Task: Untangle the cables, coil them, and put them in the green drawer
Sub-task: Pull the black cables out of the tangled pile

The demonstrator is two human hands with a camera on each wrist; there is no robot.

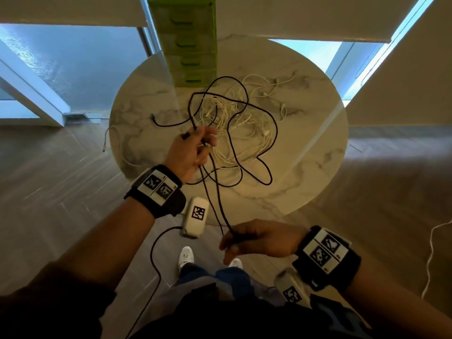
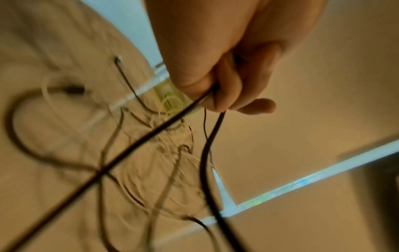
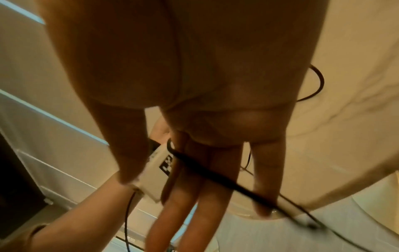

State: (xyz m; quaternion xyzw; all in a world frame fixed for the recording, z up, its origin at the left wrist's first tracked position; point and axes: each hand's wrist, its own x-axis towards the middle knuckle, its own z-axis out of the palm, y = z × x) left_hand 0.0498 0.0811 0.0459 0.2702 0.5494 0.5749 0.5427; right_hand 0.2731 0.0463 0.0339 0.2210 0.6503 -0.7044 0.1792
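A black cable (image 1: 276, 129) loops over a tangle of white cables (image 1: 244, 128) on the round marble table (image 1: 305, 155). My left hand (image 1: 193, 148) hovers over the table's near left part. Its fingers (image 2: 226, 95) curl round strands of the black cable (image 2: 206, 145). Two black strands run down off the front edge to my right hand (image 1: 247, 238). There the black cable (image 3: 215, 173) lies across that hand's straight fingers (image 3: 207, 170). The green drawer unit (image 1: 188, 45) stands at the table's far side with its drawers closed.
One white cable end (image 1: 105, 143) hangs off the table's left edge. Another white cable (image 1: 430, 253) lies on the wooden floor to the right. Window frames stand behind the table. My feet (image 1: 187, 258) are just under its front edge.
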